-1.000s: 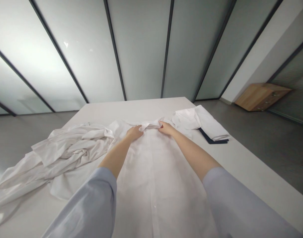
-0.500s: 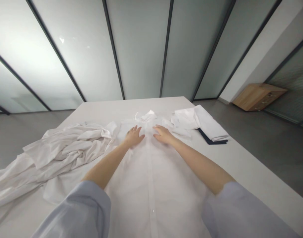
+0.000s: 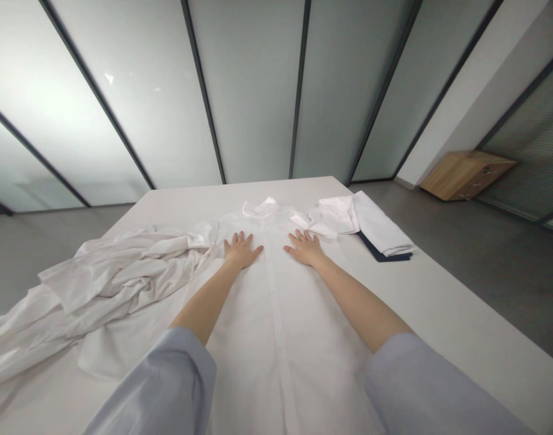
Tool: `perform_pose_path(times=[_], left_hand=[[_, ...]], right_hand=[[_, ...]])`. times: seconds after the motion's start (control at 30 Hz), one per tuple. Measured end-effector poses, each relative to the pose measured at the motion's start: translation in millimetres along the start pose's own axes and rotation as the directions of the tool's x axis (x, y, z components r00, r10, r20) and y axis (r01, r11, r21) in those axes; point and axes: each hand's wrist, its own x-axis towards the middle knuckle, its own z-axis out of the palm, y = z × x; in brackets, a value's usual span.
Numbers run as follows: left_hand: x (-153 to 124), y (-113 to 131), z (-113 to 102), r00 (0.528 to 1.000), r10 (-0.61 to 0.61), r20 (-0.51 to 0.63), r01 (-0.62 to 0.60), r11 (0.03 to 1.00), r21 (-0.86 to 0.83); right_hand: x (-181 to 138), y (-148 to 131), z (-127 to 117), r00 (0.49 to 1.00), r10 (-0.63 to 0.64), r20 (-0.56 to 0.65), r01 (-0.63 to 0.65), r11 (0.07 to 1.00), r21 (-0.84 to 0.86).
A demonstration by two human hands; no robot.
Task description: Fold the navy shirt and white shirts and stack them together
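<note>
A white button-up shirt (image 3: 276, 314) lies spread front side up on the table, its collar at the far end and its button strip running toward me. My left hand (image 3: 242, 250) rests flat on the upper left of the shirt front, fingers spread. Level with it, on the other side of the button strip, my right hand (image 3: 304, 248) lies palm down with its fingers apart. Neither hand grips the cloth. The shirt's lower sides are partly hidden by my forearms and sleeves.
Crumpled white garments (image 3: 122, 284) cover the left of the table (image 3: 462, 326). On the right, a folded white cloth (image 3: 380, 226) sits on a dark flat board (image 3: 385, 258). Beyond stand frosted glass panels (image 3: 253, 90) and a wooden cabinet (image 3: 462, 175).
Both hands have moved outward from the button strip and now lie flatter on the shirt, with fingers more spread. The view has shifted slightly.
</note>
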Motion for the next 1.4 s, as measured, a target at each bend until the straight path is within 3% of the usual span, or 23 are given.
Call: perform_pose_path(times=[0.13,0.33,0.47,0.6,0.73,0.83,1.0,1.2,1.4], left_hand=[[5.4,-0.3,-3.9,0.988,0.026,-0.15,-0.024,1.0,0.017],[-13.9,-23.2,-1.1,0.99,0.085,-0.111,-0.081,0.996,0.043],[-57.0,-60.8,2.9,0.977,0.201,-0.066,-0.199,0.979,0.048],[-118.4,-95.7,-2.3,0.927,0.375,-0.026,-0.373,0.926,0.053],[-153.6,-111.1,-17.2,0.894,0.44,0.088,-0.446,0.893,0.063],[-146.0,-102.3,-31.2,0.917,0.377,0.126,-0.387,0.92,0.065],[-91.1,-51.5,-44.8,0.98,0.194,0.046,-0.196,0.98,0.029],[-33.7,1.9,-20.2,0.999,0.049,-0.018,-0.05,0.998,-0.024],[-28.6,1.8,1.5,0.993,0.05,-0.11,-0.051,0.999,-0.01]], right_hand=[[21.0,3.2,1.4,0.999,0.005,-0.032,-0.005,1.0,0.011],[31.0,10.3,4.5,0.995,-0.022,-0.095,0.022,1.0,-0.004],[30.0,11.4,4.6,0.991,-0.026,-0.129,0.025,1.0,-0.008],[28.5,9.7,5.4,0.986,-0.03,-0.164,0.028,0.999,-0.015],[19.4,5.2,5.1,0.969,0.003,-0.249,-0.006,1.0,-0.014],[8.1,0.6,2.2,0.951,-0.01,-0.31,-0.006,0.999,-0.048],[-6.4,-2.7,-4.7,0.969,-0.066,-0.239,0.05,0.996,-0.071],[-19.1,1.3,-0.3,0.983,-0.059,-0.173,0.055,0.998,-0.031],[-26.0,2.4,4.4,0.981,-0.031,-0.194,0.033,0.999,0.008]])
